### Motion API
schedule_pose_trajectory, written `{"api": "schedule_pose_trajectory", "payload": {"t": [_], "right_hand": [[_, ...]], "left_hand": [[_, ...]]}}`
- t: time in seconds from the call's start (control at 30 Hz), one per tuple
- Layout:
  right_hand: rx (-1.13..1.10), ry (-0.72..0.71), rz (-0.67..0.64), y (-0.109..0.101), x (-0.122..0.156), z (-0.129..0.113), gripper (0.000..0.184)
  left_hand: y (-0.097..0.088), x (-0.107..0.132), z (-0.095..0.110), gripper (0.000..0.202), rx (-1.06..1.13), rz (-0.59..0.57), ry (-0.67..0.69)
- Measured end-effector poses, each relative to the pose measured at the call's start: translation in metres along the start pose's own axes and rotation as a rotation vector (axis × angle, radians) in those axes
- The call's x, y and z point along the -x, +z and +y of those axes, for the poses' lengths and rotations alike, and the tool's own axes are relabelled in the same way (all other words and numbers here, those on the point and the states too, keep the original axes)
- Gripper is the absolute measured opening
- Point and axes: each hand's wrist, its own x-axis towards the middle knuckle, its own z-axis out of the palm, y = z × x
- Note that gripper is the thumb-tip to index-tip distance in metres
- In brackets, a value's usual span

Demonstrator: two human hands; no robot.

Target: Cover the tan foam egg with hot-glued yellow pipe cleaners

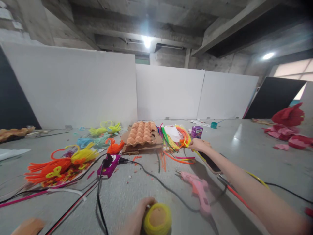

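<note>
Close to me, my left hand (140, 213) is curled around the side of a round piece wrapped in fuzzy yellow (157, 219), its flat brown top facing up. My right hand (199, 144) reaches far forward to the heap of coloured pipe cleaners (171, 137). Its fingers are closed on a yellow pipe cleaner (187, 142) at the heap's right edge. Under the right forearm lies a dark phone-like slab (210, 163). A pink glue gun (197, 189) rests on the floor between the two hands, nozzle pointing away.
A brown egg tray (141, 133) sits on cardboard (126, 150) ahead. Left of it are fuzzy yellow, blue and orange bundles (52, 169). Black cables (156, 178) run from a purple power strip (109, 165). A purple box (197, 131) stands beyond my right hand. White panels (168, 91) close off the back.
</note>
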Motion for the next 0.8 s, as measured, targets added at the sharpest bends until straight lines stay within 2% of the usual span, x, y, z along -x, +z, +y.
{"api": "schedule_pose_trajectory", "payload": {"t": [0.1, 0.23, 0.33, 0.4, 0.47, 0.6, 0.7, 0.8], "right_hand": [[-0.014, 0.016, -0.029, -0.015, 0.010, -0.003, 0.029], [-0.061, 0.002, 0.044, -0.045, 0.039, -0.003, 0.025], [-0.131, -0.070, 0.114, -0.061, 0.069, -0.004, 0.028], [-0.182, -0.142, 0.109, -0.064, 0.086, -0.008, 0.033], [-0.231, -0.221, 0.042, -0.059, 0.098, -0.014, 0.033], [-0.318, -0.365, -0.217, -0.041, 0.114, -0.031, 0.027], [-0.355, -0.437, -0.383, -0.032, 0.122, -0.041, 0.021], [-0.360, -0.473, -0.471, -0.029, 0.126, -0.046, 0.021]], "left_hand": [[-0.001, -0.002, -0.003, 0.062, 0.034, 0.012, 0.012], [0.002, -0.005, -0.011, 0.065, 0.172, 0.084, -0.043], [0.005, -0.006, -0.013, 0.063, 0.262, 0.153, -0.093], [0.006, -0.005, -0.009, 0.064, 0.282, 0.144, -0.102], [0.004, -0.005, -0.002, 0.066, 0.290, 0.107, -0.111], [0.000, -0.005, 0.012, 0.069, 0.363, 0.020, -0.114], [-0.002, -0.007, 0.016, 0.065, 0.519, -0.009, -0.113], [-0.003, -0.010, 0.016, 0.066, 0.713, -0.020, -0.155]]}}
